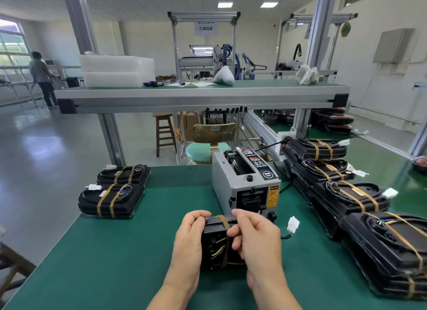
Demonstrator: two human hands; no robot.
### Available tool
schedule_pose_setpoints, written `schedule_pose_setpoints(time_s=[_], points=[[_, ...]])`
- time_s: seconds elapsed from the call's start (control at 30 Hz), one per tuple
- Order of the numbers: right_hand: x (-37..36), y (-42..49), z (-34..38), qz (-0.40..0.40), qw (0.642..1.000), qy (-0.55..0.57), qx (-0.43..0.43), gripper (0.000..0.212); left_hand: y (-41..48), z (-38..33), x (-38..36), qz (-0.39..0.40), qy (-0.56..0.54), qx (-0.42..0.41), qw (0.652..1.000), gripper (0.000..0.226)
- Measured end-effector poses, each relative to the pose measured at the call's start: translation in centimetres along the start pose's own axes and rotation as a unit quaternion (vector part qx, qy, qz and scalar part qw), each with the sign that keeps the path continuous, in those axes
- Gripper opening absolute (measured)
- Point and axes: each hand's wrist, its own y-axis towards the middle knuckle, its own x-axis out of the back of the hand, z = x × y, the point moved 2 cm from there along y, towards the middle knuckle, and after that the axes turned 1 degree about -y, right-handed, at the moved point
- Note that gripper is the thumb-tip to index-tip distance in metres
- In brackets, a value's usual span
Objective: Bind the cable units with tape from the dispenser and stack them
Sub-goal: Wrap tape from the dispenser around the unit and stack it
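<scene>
Black cable unit (216, 245) sits between both hands at the near middle of the green table (115, 263), just on the near side of the tape dispenser (245, 182). The left hand (188, 240) grips its left end, fingers curled over the far edge. The right hand (256, 238) clamps the right part, thumb on the far edge and fingers curled against the face. Its fingers lie beside a strip of brown tape (223, 221) that runs over the unit's top and down its face. A white connector (293, 225) on a black lead sticks out to the right of the right hand (whether it touches the table I cannot tell). At the far left of the table lie two low stacks of taped units (111, 201), one behind the other. Along the right edge a row of bound units (351, 194) runs from far to near, each overlapping the next.
</scene>
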Motion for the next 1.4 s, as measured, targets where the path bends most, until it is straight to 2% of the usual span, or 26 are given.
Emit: schedule_pose_setpoints(time_s=[0.1,0.2,0.33,0.5,0.6,0.73,0.9,1.07,1.17,1.23,1.4], points=[[1.5,0.9,-0.1,-0.037,0.998,-0.044,0.04,0.02,0.1,0.1,0.0,-0.005,-0.009,0.008,1.0,0.028],[2.5,1.7,-0.5,-0.051,0.997,-0.05,0.04,0.021,0.4,0.0,0.0,-0.01,-0.009,0.008,1.0,0.022],[3.0,2.4,-0.6,-0.042,0.999,0.01,-0.005,0.019,0.9,-0.2,0.0,-0.016,0.014,-0.004,1.0,0.013],[5.6,5.9,-0.1,-0.085,0.993,0.067,-0.05,0.009,1.4,-0.2,0.1,-0.006,0.038,0.001,0.999,0.006],[6.2,8.4,0.2,-0.075,0.994,0.022,-0.08,0.007,1.6,-0.2,0.1,-0.004,0.054,0.008,0.999,0.005],[5.3,10.5,0.0,-0.044,0.993,-0.042,-0.102,0.005,1.8,-0.2,-0.3,-0.005,0.141,0.003,0.99,0.024],[4.6,11.4,-0.3,-0.051,0.988,-0.058,-0.133,0.009,1.5,-0.9,-0.8,-0.004,0.218,-0.059,0.974,0.016],[4.3,11.8,-0.4,-0.062,0.983,-0.084,-0.148,0.017,1.1,-1.6,-1.6,0.011,0.31,-0.144,0.94,0.023],[4.1,11.9,-0.4,-0.071,0.981,-0.091,-0.158,0.018,0.8,-1.7,-1.9,0.006,0.356,-0.178,0.917,0.014],[3.9,11.9,-0.4,-0.076,0.979,-0.09,-0.165,0.019,0.6,-1.7,-1.9,-0.002,0.398,-0.196,0.896,0.006],[3.4,11.9,-0.4,-0.103,0.973,-0.115,-0.169,0.018,0.5,-2.3,-2.1,-0.016,0.486,-0.263,0.834,0.013]])
